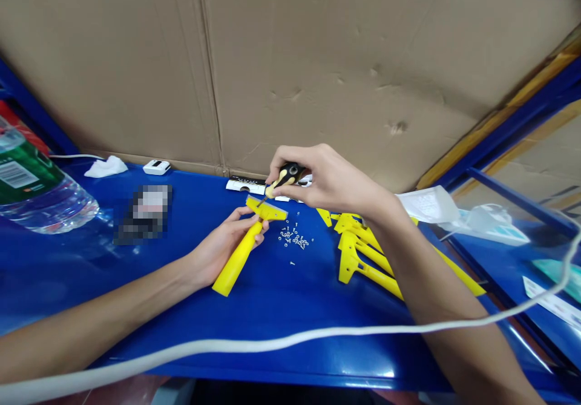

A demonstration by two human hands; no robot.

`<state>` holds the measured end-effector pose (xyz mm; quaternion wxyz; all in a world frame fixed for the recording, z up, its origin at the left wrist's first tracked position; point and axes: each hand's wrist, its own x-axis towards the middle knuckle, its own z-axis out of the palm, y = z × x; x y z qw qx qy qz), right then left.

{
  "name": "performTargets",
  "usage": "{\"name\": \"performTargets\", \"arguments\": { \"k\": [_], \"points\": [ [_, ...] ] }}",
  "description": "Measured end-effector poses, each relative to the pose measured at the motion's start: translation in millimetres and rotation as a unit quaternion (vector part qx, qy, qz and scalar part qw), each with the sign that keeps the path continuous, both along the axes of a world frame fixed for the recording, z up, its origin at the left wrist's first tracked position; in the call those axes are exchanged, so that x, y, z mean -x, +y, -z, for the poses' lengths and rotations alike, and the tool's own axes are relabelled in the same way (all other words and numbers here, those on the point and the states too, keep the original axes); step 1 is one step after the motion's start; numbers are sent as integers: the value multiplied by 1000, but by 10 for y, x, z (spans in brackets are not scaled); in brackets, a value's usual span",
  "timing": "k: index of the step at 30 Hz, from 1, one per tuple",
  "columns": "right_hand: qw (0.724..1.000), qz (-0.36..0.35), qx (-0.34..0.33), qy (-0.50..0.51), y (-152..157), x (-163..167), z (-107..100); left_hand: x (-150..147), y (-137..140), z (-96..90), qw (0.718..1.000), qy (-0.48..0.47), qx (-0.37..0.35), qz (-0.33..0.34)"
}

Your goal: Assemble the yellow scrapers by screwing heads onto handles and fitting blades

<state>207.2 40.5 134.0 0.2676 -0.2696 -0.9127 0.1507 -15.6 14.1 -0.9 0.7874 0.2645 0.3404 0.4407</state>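
Note:
My left hand (pixel 227 238) is closed around the neck of a yellow scraper (pixel 236 260), whose thick handle slants down to the left. In my right hand (pixel 331 178) is a screwdriver (pixel 287 176) with a black and cream handle, gripped from above. Its shaft slants down to the scraper's head, and the tip meets it near the metal blade edge. Just right of the scraper lies a loose pile of small screws and nuts (pixel 294 237). Several more yellow scrapers (pixel 348 256) lie on the table beyond the pile, partly hidden by my right forearm.
A white cable (pixel 290 341) crosses the front of the blue table (pixel 281 308). At left stand a large water bottle (pixel 40 181), a blurred dark packet (pixel 144 214), crumpled tissue (pixel 106 166) and a small white device (pixel 157 167). Cardboard (pixel 318 60) walls the back.

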Motion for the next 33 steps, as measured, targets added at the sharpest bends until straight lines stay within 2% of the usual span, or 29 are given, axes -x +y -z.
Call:
{"name": "performTargets", "arguments": {
  "k": [6, 15, 18, 21, 25, 30, 33],
  "points": [
    [1000, 22, -5, -10, -2, 4, 1, 24, 9, 71, 1000, -9, -8, 11],
    [996, 74, -19, -42, -49, -42, -93, 22, -6, -21, 1000, 15, -15, 19],
    [986, 129, -26, -108, -98, -139, -173, 45, 15, -46, 998, 33, -50, 18],
    [965, 190, -3, -178, -135, -261, -220, 89, 52, -94, 994, 50, -100, 13],
    [955, 186, 36, -228, -122, -384, -253, 150, 77, -215, 982, 54, -182, -1],
    [978, 181, -18, -104, -80, -442, -315, 142, 39, -365, 960, 60, -265, -67],
    [987, 153, -30, -47, -84, -427, -334, 81, 3, -452, 948, 74, -303, -53]
  ]
}}
